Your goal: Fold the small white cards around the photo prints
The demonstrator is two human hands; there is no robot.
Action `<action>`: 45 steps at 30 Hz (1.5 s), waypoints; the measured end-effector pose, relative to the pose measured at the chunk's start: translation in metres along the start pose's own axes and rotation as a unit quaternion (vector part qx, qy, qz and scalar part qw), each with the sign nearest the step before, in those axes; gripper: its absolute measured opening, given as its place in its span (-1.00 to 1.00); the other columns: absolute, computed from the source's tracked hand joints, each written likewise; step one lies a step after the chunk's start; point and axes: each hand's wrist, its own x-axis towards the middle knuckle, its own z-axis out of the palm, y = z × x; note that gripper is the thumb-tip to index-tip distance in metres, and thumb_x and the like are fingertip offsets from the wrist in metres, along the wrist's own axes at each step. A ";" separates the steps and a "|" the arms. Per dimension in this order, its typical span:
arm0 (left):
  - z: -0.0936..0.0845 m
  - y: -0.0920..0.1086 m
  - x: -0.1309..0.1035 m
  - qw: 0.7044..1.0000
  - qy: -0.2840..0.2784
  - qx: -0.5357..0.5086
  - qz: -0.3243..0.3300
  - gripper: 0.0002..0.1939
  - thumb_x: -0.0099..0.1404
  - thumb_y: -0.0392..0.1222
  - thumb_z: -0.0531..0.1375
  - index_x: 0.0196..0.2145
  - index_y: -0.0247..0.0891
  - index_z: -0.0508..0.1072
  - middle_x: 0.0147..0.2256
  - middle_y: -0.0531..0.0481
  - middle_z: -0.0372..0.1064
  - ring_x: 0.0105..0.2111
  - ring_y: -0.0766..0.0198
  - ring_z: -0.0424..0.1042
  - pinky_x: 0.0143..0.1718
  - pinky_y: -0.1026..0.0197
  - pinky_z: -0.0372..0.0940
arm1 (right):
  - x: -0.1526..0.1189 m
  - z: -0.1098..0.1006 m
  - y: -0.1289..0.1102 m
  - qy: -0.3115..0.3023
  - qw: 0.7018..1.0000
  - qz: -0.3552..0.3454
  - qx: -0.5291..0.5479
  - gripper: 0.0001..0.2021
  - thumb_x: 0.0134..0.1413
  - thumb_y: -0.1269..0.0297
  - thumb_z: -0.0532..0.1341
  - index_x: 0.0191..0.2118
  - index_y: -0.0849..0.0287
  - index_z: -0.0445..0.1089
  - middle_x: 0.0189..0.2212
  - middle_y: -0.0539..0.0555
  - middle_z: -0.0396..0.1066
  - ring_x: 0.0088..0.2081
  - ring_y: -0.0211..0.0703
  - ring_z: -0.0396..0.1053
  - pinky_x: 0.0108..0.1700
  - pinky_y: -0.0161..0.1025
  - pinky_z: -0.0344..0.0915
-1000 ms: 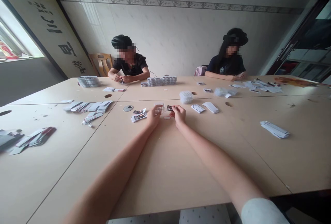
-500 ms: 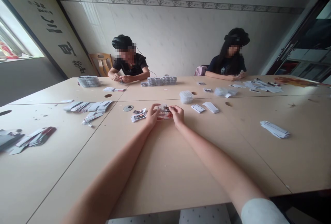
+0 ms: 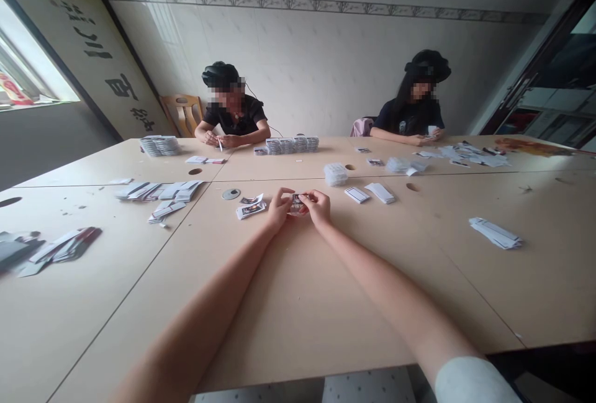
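Note:
Both hands meet over the middle of the table. My left hand point(image 3: 279, 209) is closed on the left edge of a small clear plastic case point(image 3: 298, 212). Against the case lies a dark printed card point(image 3: 297, 202), with the fingers of my right hand point(image 3: 318, 207) pinched on its right side. My fingers partly cover both pieces, so I cannot tell how far the card sits inside the case. Just left of my left hand is a small pile of printed cards point(image 3: 252, 209), and a round grey disc point(image 3: 231, 194) lies beyond it.
Clear plastic cases point(image 3: 335, 174) are stacked ahead, near white slips point(image 3: 380, 192). Folded paper inserts point(image 3: 158, 192) lie left; another bundle point(image 3: 496, 233) lies right. Across the table point(image 3: 298, 303) sit two people, one behind a row of filled cases point(image 3: 292, 145).
The printed card has moved left and lower over the clear case, with my right fingers following it. My left hand stays nearly in place. Across the table, both people's hands shift slightly.

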 end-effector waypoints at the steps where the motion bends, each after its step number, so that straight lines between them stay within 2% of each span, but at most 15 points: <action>1: 0.000 -0.001 0.000 1.000 -0.008 -0.005 0.001 -0.61 0.15 0.03 0.25 -0.16 -0.21 0.30 -0.45 0.02 0.41 -0.53 0.28 0.45 -0.55 0.30 0.35 | 0.000 0.000 0.000 0.004 1.000 0.002 0.000 -0.79 -0.16 0.12 0.28 -0.43 0.16 0.39 -0.62 -0.06 0.36 -0.66 -0.23 0.31 -0.63 -0.29 0.27; 9: -0.002 0.006 -0.002 0.997 -0.039 -0.045 -0.050 -0.63 0.16 0.04 0.24 -0.15 -0.19 0.33 -0.28 -0.05 0.46 -0.37 0.17 0.53 -0.33 0.08 0.46 | 0.000 -0.001 0.000 0.021 0.999 -0.010 -0.045 -0.78 -0.14 0.11 0.26 -0.42 0.16 0.39 -0.63 -0.05 0.36 -0.65 -0.22 0.32 -0.61 -0.29 0.29; 14: -0.004 0.002 0.001 0.996 -0.039 -0.058 -0.057 -0.62 0.21 0.10 0.17 -0.13 -0.20 0.34 -0.30 -0.04 0.46 -0.36 0.15 0.54 -0.32 0.03 0.47 | -0.001 0.000 0.000 0.023 0.998 -0.020 -0.060 -0.79 -0.13 0.11 0.26 -0.43 0.15 0.38 -0.65 -0.06 0.35 -0.66 -0.23 0.30 -0.62 -0.29 0.27; 21: -0.006 0.002 0.003 0.993 -0.050 -0.089 -0.062 -0.63 0.19 0.07 0.20 -0.16 -0.22 0.34 -0.31 -0.04 0.45 -0.38 0.14 0.54 -0.30 -0.01 0.47 | -0.002 0.001 0.000 0.018 0.997 -0.018 -0.079 -0.77 -0.09 0.07 0.25 -0.41 0.15 0.40 -0.60 -0.04 0.39 -0.68 -0.26 0.27 -0.63 -0.31 0.22; 26: -0.004 0.004 0.001 0.990 -0.053 -0.121 -0.056 -0.68 0.17 0.00 0.24 -0.25 -0.26 0.32 -0.32 -0.05 0.46 -0.36 0.16 0.54 -0.20 -0.05 0.46 | -0.002 0.001 0.000 0.022 0.996 -0.020 -0.084 -0.79 -0.09 0.09 0.24 -0.43 0.15 0.39 -0.55 -0.02 0.42 -0.67 -0.27 0.27 -0.63 -0.31 0.20; 35: -0.004 0.002 0.002 0.991 -0.047 -0.116 -0.054 -0.69 0.17 -0.01 0.23 -0.23 -0.27 0.34 -0.32 -0.05 0.46 -0.36 0.17 0.53 -0.17 -0.06 0.45 | -0.002 0.001 0.000 0.018 0.995 -0.027 -0.094 -0.80 -0.09 0.11 0.23 -0.43 0.15 0.41 -0.54 -0.01 0.42 -0.65 -0.29 0.24 -0.62 -0.33 0.20; 40: -0.004 0.002 0.002 0.994 -0.040 -0.096 -0.041 -0.66 0.17 0.00 0.23 -0.15 -0.19 0.33 -0.34 0.01 0.44 -0.36 0.20 0.52 -0.20 -0.03 0.46 | -0.001 0.000 0.002 0.011 0.996 -0.020 -0.084 -0.79 -0.10 0.10 0.24 -0.44 0.15 0.41 -0.57 -0.03 0.39 -0.64 -0.28 0.25 -0.62 -0.34 0.21; 45: 0.000 0.009 -0.002 0.994 -0.045 -0.089 -0.041 -0.65 0.15 0.03 0.25 -0.22 -0.26 0.37 -0.28 -0.05 0.45 -0.32 0.19 0.51 -0.21 0.04 0.46 | 0.001 -0.001 0.004 0.017 0.997 -0.006 -0.070 -0.78 -0.11 0.09 0.23 -0.45 0.15 0.41 -0.58 -0.04 0.37 -0.65 -0.30 0.23 -0.61 -0.34 0.20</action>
